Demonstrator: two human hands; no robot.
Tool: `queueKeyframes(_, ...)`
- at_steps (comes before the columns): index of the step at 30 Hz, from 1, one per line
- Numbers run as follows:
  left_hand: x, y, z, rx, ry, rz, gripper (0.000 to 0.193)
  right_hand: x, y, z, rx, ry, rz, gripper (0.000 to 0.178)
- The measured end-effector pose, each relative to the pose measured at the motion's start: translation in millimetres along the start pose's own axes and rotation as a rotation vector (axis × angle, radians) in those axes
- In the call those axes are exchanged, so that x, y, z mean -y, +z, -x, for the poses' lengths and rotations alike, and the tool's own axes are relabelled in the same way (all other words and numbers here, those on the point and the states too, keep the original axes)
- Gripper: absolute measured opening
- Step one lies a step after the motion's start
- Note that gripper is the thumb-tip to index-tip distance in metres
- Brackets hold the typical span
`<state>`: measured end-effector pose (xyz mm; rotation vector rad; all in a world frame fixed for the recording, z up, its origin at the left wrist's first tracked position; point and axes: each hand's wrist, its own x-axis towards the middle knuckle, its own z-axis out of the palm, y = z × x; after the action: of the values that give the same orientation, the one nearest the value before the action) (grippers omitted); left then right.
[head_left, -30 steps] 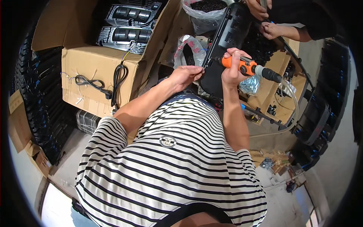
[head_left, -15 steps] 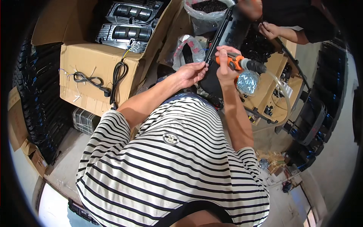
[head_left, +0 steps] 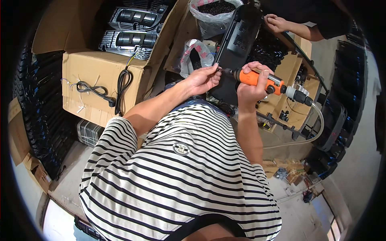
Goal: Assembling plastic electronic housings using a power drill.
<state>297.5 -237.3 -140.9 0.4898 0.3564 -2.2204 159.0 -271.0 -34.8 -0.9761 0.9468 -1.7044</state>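
My right hand [head_left: 252,89] grips an orange air screwdriver [head_left: 259,80] with a clear hose [head_left: 321,120] at its rear end. The tool lies almost level, its dark tip pointing left toward my left hand [head_left: 204,81]. Thumb and forefinger of that hand are pinched on a small dark piece, too small to name, right by the driver's tip. Both hands are over the near end of a long black plastic housing [head_left: 231,52] with slotted vents. The tip's exact contact is hard to make out.
At left stands a cardboard box [head_left: 100,90] holding silver-and-black parts [head_left: 132,40], black cables hanging outside. A bag of small black pieces [head_left: 215,12] is at the far side. Another person's hand [head_left: 275,23] is near the housing's far end. Black parts are stacked along both sides.
The screwdriver has swung from pointing away to level, its tip now at my left fingers. The bag of clear-blue pieces near my right wrist is hidden now. The other person's hand has shifted left.
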Motion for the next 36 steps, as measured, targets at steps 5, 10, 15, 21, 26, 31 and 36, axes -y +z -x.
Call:
queueKeyframes(5,0,6,0,-0.012,0.004,-0.025,0.023,1,-2,0,-0.03,0.007,-0.041,0.023)
queueKeyframes(10,4,12,3,-0.116,0.05,-0.121,0.024,3,1,5,-0.01,-0.019,-0.007,0.022)
queueKeyframes(15,10,5,4,-0.178,-0.009,-0.038,0.026,-6,0,20,0.055,-0.02,0.011,0.017)
queueKeyframes(21,22,-4,0,-0.325,-0.01,0.076,0.027,-20,-7,30,0.141,-0.076,0.078,0.02)
queueKeyframes(26,21,-4,0,-0.369,0.003,0.061,0.027,-25,-8,34,0.218,-0.128,0.138,0.024)
queueKeyframes(31,16,-6,-1,-0.378,-0.03,-0.016,0.027,-26,-7,35,0.236,-0.138,0.144,0.028)
queueKeyframes(36,16,-5,-2,-0.384,-0.009,0.026,0.023,-31,-9,32,0.219,-0.139,0.161,0.027)
